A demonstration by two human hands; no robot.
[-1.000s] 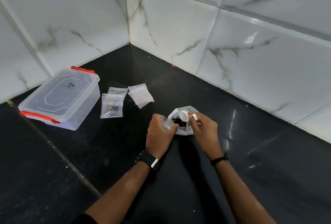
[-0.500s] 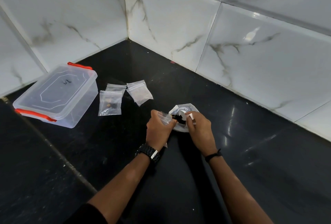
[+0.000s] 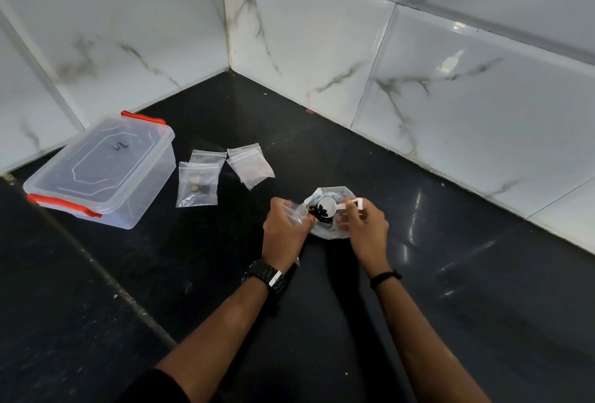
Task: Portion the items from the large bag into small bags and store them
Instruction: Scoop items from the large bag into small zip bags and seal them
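On a glossy black stone counter (image 3: 418, 290) set into a corner of white marble-veined wall tiles (image 3: 322, 48), a person portions small dark items from a large clear plastic bag (image 3: 331, 229) that sits open on the counter between the two hands. The left hand (image 3: 285, 232), a black watch (image 3: 265, 277) on its wrist, grips a small clear zip bag (image 3: 294, 209) with curled fingers, holding its mouth against the large bag's opening. The right hand (image 3: 365, 229), a thin black band (image 3: 384, 277) at the wrist, pinches the handle of a small white plastic scoop (image 3: 335, 206) — its bowl now lies out toward the left, over the dark pieces (image 3: 318, 214) near the small bag's mouth, where half a second ago the scoop sat tucked closer under the fingers.

Both hands stay at the same spot over the large bag as a second ago; only the scoop's angle has changed.

Well to the left, three more small clear zip bags (image 3: 222, 174) lie flat in a loose cluster — the nearest one holds a few dark and brown pieces, while what the other two hold is too faint to tell. Further left stands a clear rectangular plastic storage box (image 3: 103, 171) with red clip handles, its lid on, unmoved beside the wall.
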